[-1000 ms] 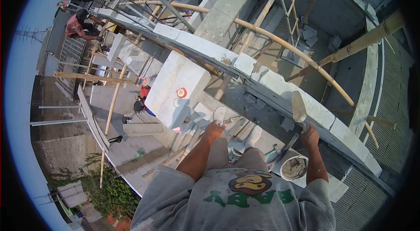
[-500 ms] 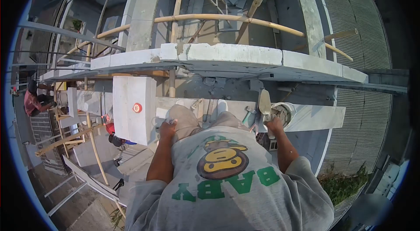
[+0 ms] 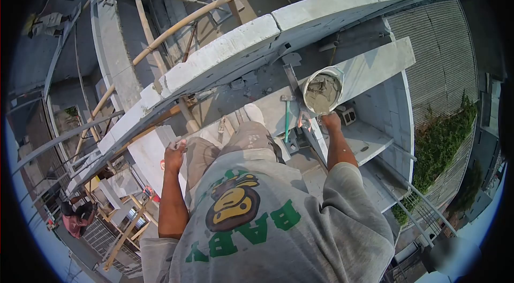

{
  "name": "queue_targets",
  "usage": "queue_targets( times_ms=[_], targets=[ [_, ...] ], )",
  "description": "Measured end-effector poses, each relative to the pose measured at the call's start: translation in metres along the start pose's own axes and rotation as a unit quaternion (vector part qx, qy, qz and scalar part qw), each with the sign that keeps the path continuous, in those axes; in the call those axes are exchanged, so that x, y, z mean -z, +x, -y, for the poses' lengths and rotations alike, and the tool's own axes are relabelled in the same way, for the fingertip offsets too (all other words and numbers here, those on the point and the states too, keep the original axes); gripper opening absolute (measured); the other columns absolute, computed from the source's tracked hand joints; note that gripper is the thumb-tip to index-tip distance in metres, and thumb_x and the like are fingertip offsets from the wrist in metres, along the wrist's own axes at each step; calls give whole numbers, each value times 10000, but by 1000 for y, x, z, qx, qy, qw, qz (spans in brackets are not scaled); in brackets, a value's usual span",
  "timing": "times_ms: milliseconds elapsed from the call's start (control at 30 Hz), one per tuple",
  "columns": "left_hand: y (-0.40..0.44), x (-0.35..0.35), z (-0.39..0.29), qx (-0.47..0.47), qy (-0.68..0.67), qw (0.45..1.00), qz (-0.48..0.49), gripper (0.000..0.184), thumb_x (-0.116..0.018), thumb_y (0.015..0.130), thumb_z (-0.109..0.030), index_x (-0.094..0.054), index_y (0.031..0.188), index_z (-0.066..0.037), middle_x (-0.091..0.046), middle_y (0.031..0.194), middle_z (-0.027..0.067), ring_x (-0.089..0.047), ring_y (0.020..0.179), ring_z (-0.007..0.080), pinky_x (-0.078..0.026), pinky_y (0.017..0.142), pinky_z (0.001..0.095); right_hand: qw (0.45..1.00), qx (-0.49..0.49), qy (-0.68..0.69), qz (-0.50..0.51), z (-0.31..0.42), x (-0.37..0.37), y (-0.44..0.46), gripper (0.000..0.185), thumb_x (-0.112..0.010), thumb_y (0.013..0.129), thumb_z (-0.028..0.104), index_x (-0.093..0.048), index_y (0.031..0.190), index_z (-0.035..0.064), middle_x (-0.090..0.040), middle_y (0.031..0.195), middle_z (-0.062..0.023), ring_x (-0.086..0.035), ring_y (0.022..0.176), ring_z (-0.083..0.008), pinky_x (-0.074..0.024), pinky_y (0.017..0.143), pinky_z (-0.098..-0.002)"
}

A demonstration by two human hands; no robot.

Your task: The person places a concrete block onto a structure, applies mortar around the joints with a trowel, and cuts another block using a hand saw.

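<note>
My right hand [image 3: 331, 121] is closed round the handle of a trowel [image 3: 322, 105], whose blade lies in the mortar inside a white bucket [image 3: 338, 75]. Grey, lumpy mortar [image 3: 323, 89] shows in that bucket, which stands on a pale plank or slab [image 3: 377, 66]. My left hand [image 3: 175, 155] is raised beside my thigh with its fingers curled in, and I see nothing in it. Near that hand is a large white block [image 3: 151, 155], partly hidden by my arm. A hammer [image 3: 287, 117] with a green handle lies left of the bucket.
A wall of white blocks [image 3: 225, 61] runs across in front of me, with bamboo poles [image 3: 198, 15] beyond it. Drops lie either side of my narrow platform. Below left, another person [image 3: 77, 219] crouches. A corrugated roof [image 3: 439, 58] stands at right.
My view has turned, so the scene tilts. The trowel, earlier upright beside the bucket, now has its blade down in the mortar. My left hand has lifted away from my thigh.
</note>
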State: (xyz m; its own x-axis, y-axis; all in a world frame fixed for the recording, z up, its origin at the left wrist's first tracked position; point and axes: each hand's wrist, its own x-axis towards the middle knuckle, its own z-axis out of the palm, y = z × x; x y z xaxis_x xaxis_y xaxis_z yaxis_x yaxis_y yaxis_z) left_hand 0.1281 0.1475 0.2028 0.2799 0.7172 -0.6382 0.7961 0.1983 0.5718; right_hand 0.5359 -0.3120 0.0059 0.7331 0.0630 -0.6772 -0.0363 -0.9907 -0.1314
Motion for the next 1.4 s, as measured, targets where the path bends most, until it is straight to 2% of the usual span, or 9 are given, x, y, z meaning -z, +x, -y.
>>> queue_targets(
  times_ms=[33, 200, 333, 433, 567, 667, 767, 1000, 1400],
  targets=[
    [-7, -5, -15, -3, 9, 1000, 15, 535, -686, 890, -393, -601, 1198, 36, -680, 1021, 128, -657, 843, 190, -526, 784, 332, 997, -79, 20, -7, 41, 53, -37, 502, -549, 830, 379, -648, 1090, -40, -633, 1101, -300, -592, 1083, -447, -479, 912, -477],
    [-13, -21, 2, -121, 111, 984, 66, 494, -670, 879, -384, -618, 1162, 18, -680, 1074, 185, -653, 989, 312, -502, 834, 385, 998, 14, -3, -59, 26, 53, 16, 524, -647, 792, 426, -659, 1045, -32, -676, 962, -259, -655, 917, -402, -513, 762, -452],
    [-37, -35, 17, 93, 79, 992, -10, 559, -679, 835, -472, -645, 1124, 5, -669, 1090, 206, -634, 1021, 368, -493, 870, 421, 991, 122, -28, 55, 41, 38, 50, 390, -693, 784, 278, -673, 1037, -18, -683, 851, -180, -698, 728, -292, -545, 576, -393],
    [-60, -30, 30, 178, 47, 982, -44, 618, -689, 811, -511, -631, 1179, -17, -663, 1133, 208, -627, 1065, 366, -488, 895, 417, 986, 89, 70, 126, 109, 54, 15, 490, -682, 766, 387, -670, 1029, -26, -672, 992, -281, -665, 892, -431, -531, 755, -468],
    [-85, -55, 93, 225, 39, 965, -132, 635, -675, 822, -510, -621, 1180, 12, -652, 1130, 254, -623, 1076, 384, -482, 912, 429, 957, 248, -74, 130, 178, 73, 10, 339, -678, 797, 238, -667, 1040, 2, -669, 902, -162, -688, 728, -260, -578, 541, -373],
    [-111, -70, 105, 201, -7, 964, -175, 568, -658, 847, -486, -640, 1156, -9, -665, 1098, 246, -639, 1042, 373, -485, 893, 436, 939, 288, -152, 113, 176, 58, 129, 315, -660, 804, 248, -666, 997, -1, -661, 827, -119, -664, 648, -248, -581, 543, -368],
    [-135, -102, 126, 250, -52, 922, -290, 549, -655, 853, -468, -643, 1141, -1, -675, 1063, 240, -647, 1014, 378, -488, 877, 439, 942, 270, -145, 137, 279, 117, 58, 371, -676, 785, 312, -671, 969, -11, -678, 825, -156, -684, 764, -275, -542, 680, -422],
    [-154, -117, 147, 329, -195, 866, -323, 654, -692, 824, -489, -581, 1241, 3, -646, 1151, 249, -626, 1080, 382, -481, 930, 430, 934, 307, -140, 117, 375, 125, 10, 295, -639, 819, 248, -686, 1026, 43, -661, 805, -106, -646, 614, -219, -537, 531, -352],
    [-78, -113, 199, 470, -172, 808, -311, 943, -679, 757, -654, -488, 1310, 86, -595, 1203, 313, -582, 1144, 426, -464, 953, 454, 898, 359, -183, 175, 324, 93, -76, 232, -648, 790, 183, -664, 906, -18, -666, 763, -106, -640, 629, -190, -503, 579, -336]
  ],
)
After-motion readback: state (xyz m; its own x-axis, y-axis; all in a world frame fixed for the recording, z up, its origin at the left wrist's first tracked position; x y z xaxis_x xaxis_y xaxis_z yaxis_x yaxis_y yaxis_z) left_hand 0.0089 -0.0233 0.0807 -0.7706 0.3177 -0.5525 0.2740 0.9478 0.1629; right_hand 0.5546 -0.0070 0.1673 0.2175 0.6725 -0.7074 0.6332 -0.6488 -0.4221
